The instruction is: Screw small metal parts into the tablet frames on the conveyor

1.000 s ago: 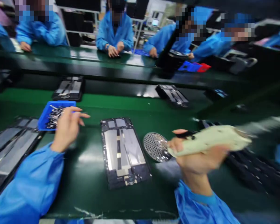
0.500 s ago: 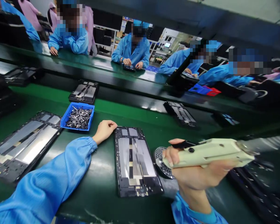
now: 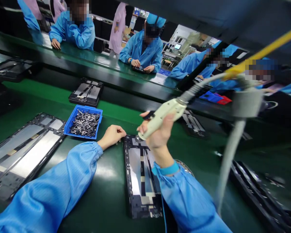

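Observation:
My right hand [image 3: 158, 131] is shut around a cream electric screwdriver [image 3: 163, 116], raised with its tip at the top edge of a black tablet frame [image 3: 142, 174]. The frame has silver panels and lies flat on the belt. My left hand [image 3: 113, 136] rests in a loose curl with nothing in it, just left of the frame's top corner. Nearby stands a blue tray [image 3: 69, 127] full of small metal parts. My right forearm hides most of a round perforated metal dish [image 3: 186, 166].
A larger tablet frame [image 3: 26, 152] lies at left, and another [image 3: 86, 92] sits further along the green belt [image 3: 116, 115]. A grey hose rises to a hanging grey cylinder [image 3: 246, 103]. Several co-workers in blue smocks sit across the belt.
My right hand has lifted the screwdriver and swung it left over the frame's top edge, and its forearm now covers the dish. My left hand has stayed curled by the frame. The view has tilted.

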